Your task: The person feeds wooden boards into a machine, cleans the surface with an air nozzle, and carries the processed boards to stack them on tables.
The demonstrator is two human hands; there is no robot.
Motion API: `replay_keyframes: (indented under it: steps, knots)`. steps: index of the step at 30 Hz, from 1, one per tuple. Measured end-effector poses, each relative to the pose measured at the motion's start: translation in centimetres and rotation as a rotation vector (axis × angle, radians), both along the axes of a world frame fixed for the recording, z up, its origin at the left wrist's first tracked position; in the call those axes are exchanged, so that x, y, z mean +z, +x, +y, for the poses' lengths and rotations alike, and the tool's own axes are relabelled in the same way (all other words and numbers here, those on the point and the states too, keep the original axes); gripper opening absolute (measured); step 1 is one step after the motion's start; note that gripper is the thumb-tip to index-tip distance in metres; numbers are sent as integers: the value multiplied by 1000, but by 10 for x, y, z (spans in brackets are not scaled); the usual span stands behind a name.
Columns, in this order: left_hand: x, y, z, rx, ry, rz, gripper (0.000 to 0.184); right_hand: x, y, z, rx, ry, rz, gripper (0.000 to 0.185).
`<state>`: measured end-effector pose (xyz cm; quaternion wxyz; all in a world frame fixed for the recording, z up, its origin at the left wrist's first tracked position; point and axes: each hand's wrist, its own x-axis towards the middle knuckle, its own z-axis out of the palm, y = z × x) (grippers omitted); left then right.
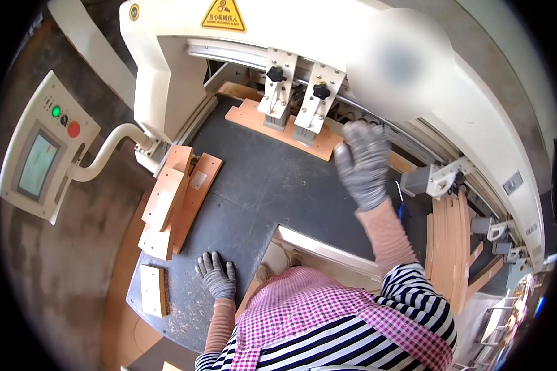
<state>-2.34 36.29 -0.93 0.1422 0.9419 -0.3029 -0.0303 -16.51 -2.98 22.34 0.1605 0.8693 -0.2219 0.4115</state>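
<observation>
Gloved in grey, my right hand [363,164] is raised over the back of the work surface, fingers stretched out and thumb apart. It is at the right end of a drilled wooden board [323,147]; whether it touches the board I cannot tell. Two metal clamps [319,102] with black knobs stand over that board. My left hand [218,276], also gloved, lies flat with spread fingers on the dark table [254,179], holding nothing. Beyond it, several drilled boards [167,195] are piled crosswise. A short wooden piece [151,290] lies to its left, beside sawdust.
A control panel [40,157] on a curved arm stands at left. The white machine frame [145,74] arches over the back. Long wooden strips [449,247] are stacked at right, near more clamps [436,180]. A blue tool [401,207] lies by my right forearm.
</observation>
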Motion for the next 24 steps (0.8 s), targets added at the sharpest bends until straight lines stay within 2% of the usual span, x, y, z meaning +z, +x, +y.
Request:
replay_keyframes:
  steps: [3, 6, 9, 11, 13, 14, 16, 17, 18, 20, 21, 23, 24]
  knots:
    - [-1, 0, 2, -9, -11, -4, 57, 86, -9, -1, -219, -189, -90, 49]
    - [-1, 0, 4, -17, -32, -8, 57, 111, -7, -16, -406, -210, 32, 49]
    - [1, -1, 4, -3, -39, 9, 57, 123, 4, -21, -549, -145, 33, 46]
    - [0, -3, 4, -11, -55, -13, 58, 132, 5, -17, -506, -109, 6, 39]
    - [-4, 1, 10, -16, -46, -34, 58, 119, -5, -17, -308, -163, -61, 38]
    - [-7, 2, 10, -20, -42, -40, 57, 102, -15, -7, -225, -196, -69, 38]
    - [-10, 1, 8, -14, -49, -55, 57, 44, -42, 13, -48, 110, -25, 37]
    - [-8, 0, 7, -7, -45, -47, 57, 1, -68, 19, -121, 201, 96, 39]
    - [-4, -1, 6, 1, -41, -38, 57, -32, -97, 20, -187, 545, 207, 45]
    - [-2, -1, 4, 9, -36, -28, 57, -113, -170, 7, -568, 913, 237, 59]
    - [-4, 0, 4, 9, -36, -24, 57, -158, -218, -12, -729, 971, 285, 73]
    - [-7, -1, 5, 5, -28, -32, 57, -185, -273, -15, -1129, 1192, 242, 86]
    - [-8, -1, 4, 5, -22, -43, 57, -202, -294, -22, -1153, 1186, 225, 88]
